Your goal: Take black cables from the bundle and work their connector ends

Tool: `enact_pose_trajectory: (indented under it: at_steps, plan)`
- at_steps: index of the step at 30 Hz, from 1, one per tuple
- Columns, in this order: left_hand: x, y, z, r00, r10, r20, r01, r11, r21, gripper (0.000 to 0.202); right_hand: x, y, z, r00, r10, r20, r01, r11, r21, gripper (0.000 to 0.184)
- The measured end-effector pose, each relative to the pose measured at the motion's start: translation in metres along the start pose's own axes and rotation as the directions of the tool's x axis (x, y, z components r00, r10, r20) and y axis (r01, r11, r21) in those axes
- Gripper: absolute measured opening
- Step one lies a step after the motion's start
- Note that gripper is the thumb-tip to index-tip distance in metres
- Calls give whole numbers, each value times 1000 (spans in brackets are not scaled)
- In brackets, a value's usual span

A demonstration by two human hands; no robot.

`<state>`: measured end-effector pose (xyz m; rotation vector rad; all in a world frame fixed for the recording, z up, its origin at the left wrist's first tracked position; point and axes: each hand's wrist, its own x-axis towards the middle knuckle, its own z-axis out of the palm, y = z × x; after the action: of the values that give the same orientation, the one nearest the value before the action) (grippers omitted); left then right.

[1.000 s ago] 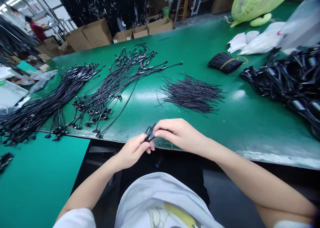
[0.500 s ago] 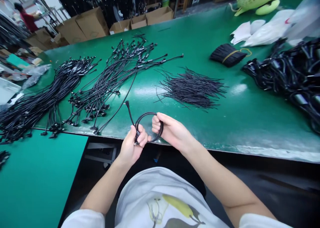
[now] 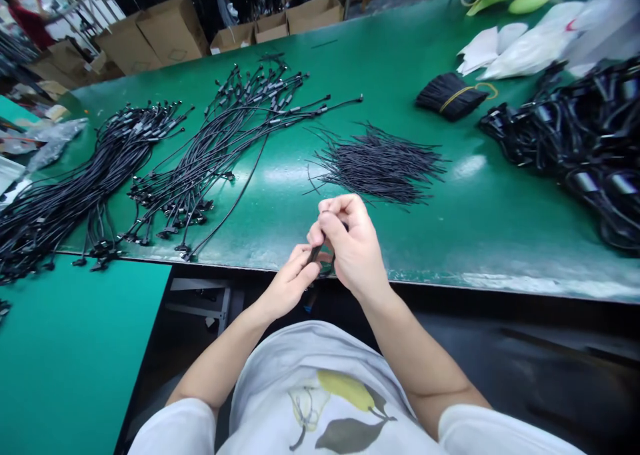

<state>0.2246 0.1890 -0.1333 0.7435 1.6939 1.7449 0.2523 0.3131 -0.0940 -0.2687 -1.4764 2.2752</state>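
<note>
"at the near edge of the glossy green surface, what is the person holding?"

"a slim, black, rubbery-looking cable, up between the two bare hands. the left hand pinches it between thumb and fingers; the right hand has its fingers curled in tight, grasping it too. a bit of curve shows between the hands, but most is hidden."

"is it tied?"

"i cannot tell; the fingers cover that spot."

"how far along does the work seem?"

"partway, i'd judge. over on the right lies a big heap of folded, shiny black cords, which look done, though i can't make out whether each is bound. over on the left, a thick pile of long black cables and a looser, fanned-out pile of black plug-ended cables lie uncoiled, so plenty seems left."

"and beyond the hands?"

"a scattered pile of thin, straight black strips. farther back and to the right sits a compact, dark bundle of strips with a thin yellow band around it; that one looks unopened."

"so this one cable?"

"midway, by my reading: gathered up, not yet laid down."
</note>
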Motion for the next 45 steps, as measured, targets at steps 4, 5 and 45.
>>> enact_pose_trajectory:
  at_steps: [4, 5, 45]
  plan:
    - [5, 1, 13, 997, -69, 19, 72, 965, -252, 53, 13, -12, 1, 994, -109, 10, 109, 994, -12, 19]
    - [4, 1, 16, 994, -91, 53, 103, 946, -306, 55, 16, -14, 0, 993, -111, 47, 111, 994, -13, 17]
    - [-46, 46, -84, 698, -527, 484, 557, 825, 94, 31, -84, -51, -135, 934, 143, 328, 278, 283, -918, 23]
